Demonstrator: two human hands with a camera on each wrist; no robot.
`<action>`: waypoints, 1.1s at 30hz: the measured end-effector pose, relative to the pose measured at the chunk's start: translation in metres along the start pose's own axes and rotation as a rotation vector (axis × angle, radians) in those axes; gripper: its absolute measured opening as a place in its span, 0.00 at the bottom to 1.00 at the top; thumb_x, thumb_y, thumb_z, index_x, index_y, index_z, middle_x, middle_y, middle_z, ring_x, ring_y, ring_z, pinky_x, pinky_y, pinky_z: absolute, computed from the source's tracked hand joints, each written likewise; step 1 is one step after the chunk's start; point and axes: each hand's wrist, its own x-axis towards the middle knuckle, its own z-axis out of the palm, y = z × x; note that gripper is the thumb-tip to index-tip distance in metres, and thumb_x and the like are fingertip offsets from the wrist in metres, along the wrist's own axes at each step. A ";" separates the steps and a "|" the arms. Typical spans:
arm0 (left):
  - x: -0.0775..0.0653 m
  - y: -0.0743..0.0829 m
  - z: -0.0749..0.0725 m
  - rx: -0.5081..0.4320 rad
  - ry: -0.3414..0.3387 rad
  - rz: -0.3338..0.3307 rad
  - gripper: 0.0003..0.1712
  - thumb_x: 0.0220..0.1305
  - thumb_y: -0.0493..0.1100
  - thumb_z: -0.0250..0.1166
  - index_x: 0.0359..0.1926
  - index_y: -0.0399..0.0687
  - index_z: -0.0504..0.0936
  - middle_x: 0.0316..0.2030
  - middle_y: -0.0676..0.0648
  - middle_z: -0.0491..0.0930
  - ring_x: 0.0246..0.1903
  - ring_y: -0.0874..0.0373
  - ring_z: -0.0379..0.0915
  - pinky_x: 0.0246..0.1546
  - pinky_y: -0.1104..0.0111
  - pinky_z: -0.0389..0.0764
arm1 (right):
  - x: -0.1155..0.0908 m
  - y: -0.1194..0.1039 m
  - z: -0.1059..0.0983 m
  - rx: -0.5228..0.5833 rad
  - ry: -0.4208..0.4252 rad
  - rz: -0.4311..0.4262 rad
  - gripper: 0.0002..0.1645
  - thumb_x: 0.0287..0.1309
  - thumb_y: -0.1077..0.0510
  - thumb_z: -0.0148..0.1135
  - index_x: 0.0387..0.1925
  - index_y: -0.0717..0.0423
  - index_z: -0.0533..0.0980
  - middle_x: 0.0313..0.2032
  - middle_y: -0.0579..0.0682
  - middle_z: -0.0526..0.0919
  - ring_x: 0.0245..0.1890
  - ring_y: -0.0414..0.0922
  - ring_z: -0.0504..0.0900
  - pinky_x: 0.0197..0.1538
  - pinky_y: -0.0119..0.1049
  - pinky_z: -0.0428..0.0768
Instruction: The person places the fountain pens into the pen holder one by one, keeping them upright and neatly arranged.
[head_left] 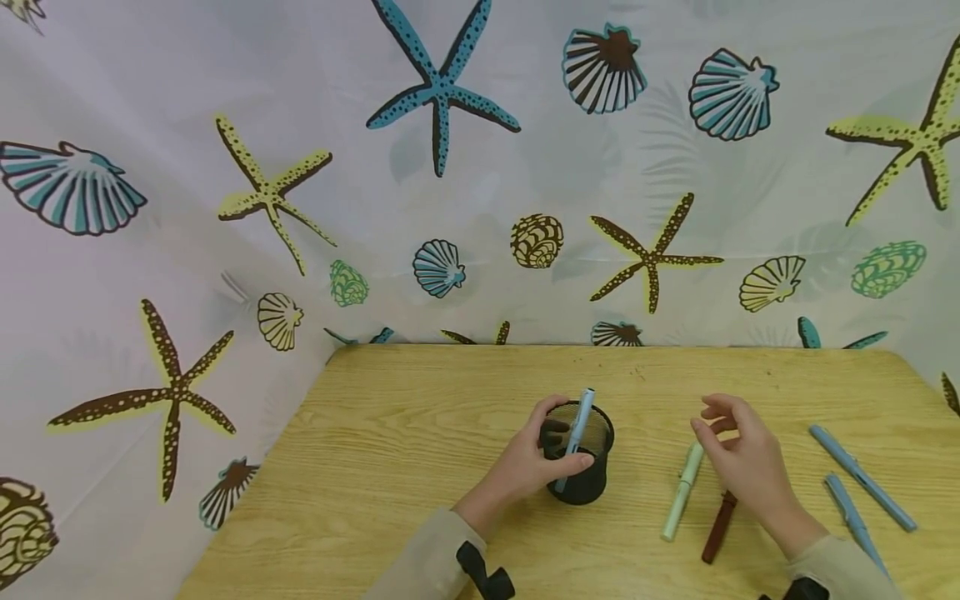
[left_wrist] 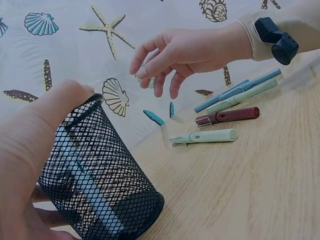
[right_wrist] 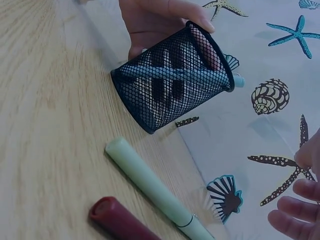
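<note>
My left hand (head_left: 525,460) grips a black mesh pen cup (head_left: 592,485) by its side, thumb near the front. A light blue pen (head_left: 582,418) stands in the cup, leaning, its top above the rim; its length shows through the mesh in both wrist views. To the right, my right hand (head_left: 752,467) is raised over the table, fingers loosely bent and holding nothing. Below and beside it lie a light green pen (head_left: 679,504) and a maroon pen (head_left: 718,531), the latter partly covered by the hand in the head view.
Two blue pens (head_left: 862,477) lie at the right side of the wooden table (head_left: 420,417). In the left wrist view, a second light green pen (left_wrist: 250,95) lies between the maroon and blue ones. A cloth (head_left: 495,183) printed with shells and starfish hangs behind.
</note>
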 end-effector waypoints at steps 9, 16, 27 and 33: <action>0.000 0.000 0.000 0.017 0.001 0.002 0.43 0.53 0.60 0.68 0.65 0.78 0.54 0.68 0.52 0.52 0.62 0.44 0.56 0.48 0.48 0.68 | -0.005 0.006 -0.020 -0.036 -0.019 0.066 0.19 0.60 0.61 0.61 0.51 0.62 0.71 0.39 0.56 0.77 0.33 0.28 0.71 0.30 0.22 0.72; -0.001 -0.002 -0.001 0.006 0.003 -0.001 0.43 0.53 0.59 0.68 0.66 0.77 0.53 0.68 0.50 0.51 0.62 0.43 0.55 0.49 0.47 0.67 | -0.008 0.018 -0.033 -0.071 0.021 0.092 0.19 0.59 0.62 0.61 0.51 0.63 0.71 0.38 0.57 0.77 0.32 0.23 0.69 0.29 0.19 0.71; -0.001 0.000 -0.001 0.006 -0.003 0.005 0.42 0.53 0.59 0.67 0.65 0.78 0.54 0.67 0.51 0.52 0.61 0.44 0.57 0.49 0.48 0.67 | -0.008 0.029 -0.048 -0.113 0.035 0.101 0.19 0.59 0.61 0.60 0.51 0.65 0.71 0.39 0.58 0.77 0.32 0.21 0.67 0.29 0.17 0.70; 0.000 -0.002 -0.002 0.003 -0.005 0.012 0.42 0.54 0.59 0.67 0.65 0.78 0.54 0.67 0.51 0.52 0.61 0.44 0.57 0.48 0.48 0.68 | -0.007 0.039 -0.057 -0.166 0.036 0.114 0.19 0.60 0.61 0.60 0.50 0.67 0.71 0.38 0.60 0.77 0.29 0.21 0.66 0.26 0.20 0.69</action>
